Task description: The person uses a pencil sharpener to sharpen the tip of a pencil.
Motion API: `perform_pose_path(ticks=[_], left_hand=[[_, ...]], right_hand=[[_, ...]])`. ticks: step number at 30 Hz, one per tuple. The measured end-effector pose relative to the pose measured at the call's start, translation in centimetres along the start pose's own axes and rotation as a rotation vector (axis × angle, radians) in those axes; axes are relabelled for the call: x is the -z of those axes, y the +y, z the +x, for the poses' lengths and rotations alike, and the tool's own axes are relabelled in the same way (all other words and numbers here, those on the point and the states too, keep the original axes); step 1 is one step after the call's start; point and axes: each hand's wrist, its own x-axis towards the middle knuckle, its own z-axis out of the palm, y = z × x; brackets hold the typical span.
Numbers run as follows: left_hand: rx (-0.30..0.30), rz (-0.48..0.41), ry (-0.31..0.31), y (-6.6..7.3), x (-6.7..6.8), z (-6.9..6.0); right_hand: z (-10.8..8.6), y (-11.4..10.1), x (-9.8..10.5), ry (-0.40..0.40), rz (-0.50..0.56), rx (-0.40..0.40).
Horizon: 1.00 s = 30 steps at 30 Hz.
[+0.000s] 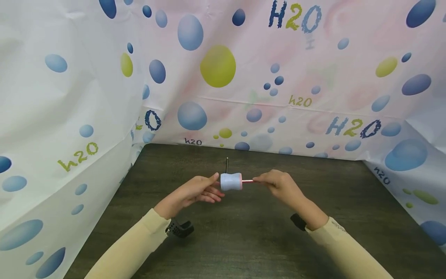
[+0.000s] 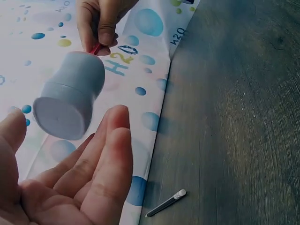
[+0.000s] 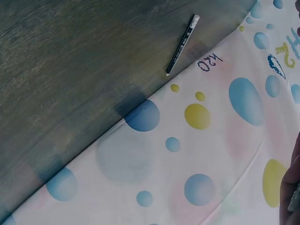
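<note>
A light blue, waisted cup-like object [image 1: 230, 181] is held sideways above the table, with a thin red stick [image 1: 247, 181] coming out of its pink right end. My right hand [image 1: 283, 188] pinches that stick between thumb and fingers. My left hand [image 1: 191, 193] is beside the object's left end, thumb and fingers spread. In the left wrist view the object's flat end [image 2: 61, 117] faces the left hand [image 2: 79, 183], and the right hand [image 2: 105, 21] grips the stick [image 2: 95, 48] behind. Only part of the right hand [image 3: 289, 187] shows in the right wrist view.
A dark pencil-like stick with a pale end [image 1: 227, 166] lies on the dark wooden table [image 1: 223, 240], beyond the held object. White sheeting [image 1: 167, 97] with blue and green spots stands behind the table and along both sides.
</note>
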Motion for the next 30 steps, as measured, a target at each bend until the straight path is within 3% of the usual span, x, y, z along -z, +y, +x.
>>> perform_pose_path(ticks=[6,11,15,19,22,23,26,30], left_hand=[[0.007,0.044,0.044,-0.4,-0.1,0.0],[-0.112,0.138,0.12,-0.8,-0.3,0.3],[-0.269,0.31,0.204,-0.8,-0.7,0.0],[-0.459,0.524,0.269,-0.9,-1.1,-0.3],[-0.539,0.61,0.287,-0.9,-1.3,-0.6],[-0.552,0.614,0.285,-0.9,-1.3,-0.7],[-0.551,0.592,0.265,-0.9,-1.3,-0.7],[-0.473,0.457,0.221,-0.9,-0.9,-0.5]], right_hand=[[0.0,-1.6,-0.1,-0.063,-0.071,-0.005],[0.0,-2.1,-0.1,-0.126,-0.004,-0.086],[0.1,-1.7,0.2,-0.259,0.228,-0.287],[0.2,-0.8,0.4,-0.414,0.571,-0.555],[0.2,-0.1,0.4,-0.483,0.748,-0.663],[0.2,0.0,0.4,-0.49,0.768,-0.664],[0.2,0.0,0.4,-0.477,0.696,-0.61],[0.4,-0.5,0.5,-0.412,0.508,-0.523]])
